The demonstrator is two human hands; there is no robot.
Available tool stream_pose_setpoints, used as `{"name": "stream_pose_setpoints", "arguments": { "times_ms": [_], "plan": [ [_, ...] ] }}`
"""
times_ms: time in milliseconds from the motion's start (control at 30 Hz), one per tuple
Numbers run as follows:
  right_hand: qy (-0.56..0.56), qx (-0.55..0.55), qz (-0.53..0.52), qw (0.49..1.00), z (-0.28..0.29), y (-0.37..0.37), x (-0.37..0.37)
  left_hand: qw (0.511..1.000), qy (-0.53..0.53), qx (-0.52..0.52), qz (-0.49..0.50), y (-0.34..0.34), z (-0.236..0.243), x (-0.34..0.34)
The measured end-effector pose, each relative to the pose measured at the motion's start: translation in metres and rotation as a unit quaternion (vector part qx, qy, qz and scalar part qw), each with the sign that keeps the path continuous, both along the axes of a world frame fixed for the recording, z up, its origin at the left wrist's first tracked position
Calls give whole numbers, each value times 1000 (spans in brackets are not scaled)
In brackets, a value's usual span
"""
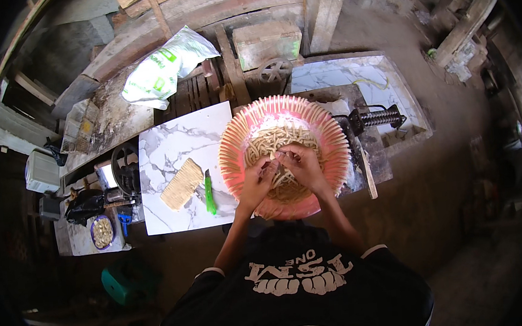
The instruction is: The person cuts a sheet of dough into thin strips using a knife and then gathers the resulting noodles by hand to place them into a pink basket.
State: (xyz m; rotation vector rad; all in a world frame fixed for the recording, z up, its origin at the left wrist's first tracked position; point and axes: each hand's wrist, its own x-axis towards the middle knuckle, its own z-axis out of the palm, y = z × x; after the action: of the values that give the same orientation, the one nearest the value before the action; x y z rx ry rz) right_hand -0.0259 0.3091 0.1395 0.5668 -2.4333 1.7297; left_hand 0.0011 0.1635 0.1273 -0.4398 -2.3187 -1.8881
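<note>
My left hand (256,178) and my right hand (305,165) meet over a round pink basin (294,211). Both have their fingertips pinched together on a small pale dough strip (274,155), most of it hidden by the fingers. Under them lies a heap of loose dough strips (271,140) with white powder at its far side. More strips hang side by side over the basin's rim. To the left, a marbled white board (177,132) carries a flat, lined slab of dough (182,185) and a green utility knife (209,194).
Behind the board lies a green-and-white sack (166,66). A cardboard box (268,44) stands beyond the basin, and a dark coil spring (382,118) sits right of it. At left are a wire basket (79,127), a small bowl of pale pieces (102,232) and a green stool (118,286).
</note>
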Motion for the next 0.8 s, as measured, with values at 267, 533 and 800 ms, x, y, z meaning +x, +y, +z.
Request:
{"name": "stream_pose_setpoints", "arguments": {
  "times_ms": [267, 533, 800],
  "plan": [
    [10, -224, -170, 960, 0, 21, -8, 925, -28, 336, 178, -4, -7, -10],
    [115, 19, -132, 984, -9, 23, -9, 957, -25, 280, 73, 2, 6, -2],
    [5, -8, 23, 1000, -8, 6, -7, 999, -21, 25, 25, 7, -3, 2]
  ]
}}
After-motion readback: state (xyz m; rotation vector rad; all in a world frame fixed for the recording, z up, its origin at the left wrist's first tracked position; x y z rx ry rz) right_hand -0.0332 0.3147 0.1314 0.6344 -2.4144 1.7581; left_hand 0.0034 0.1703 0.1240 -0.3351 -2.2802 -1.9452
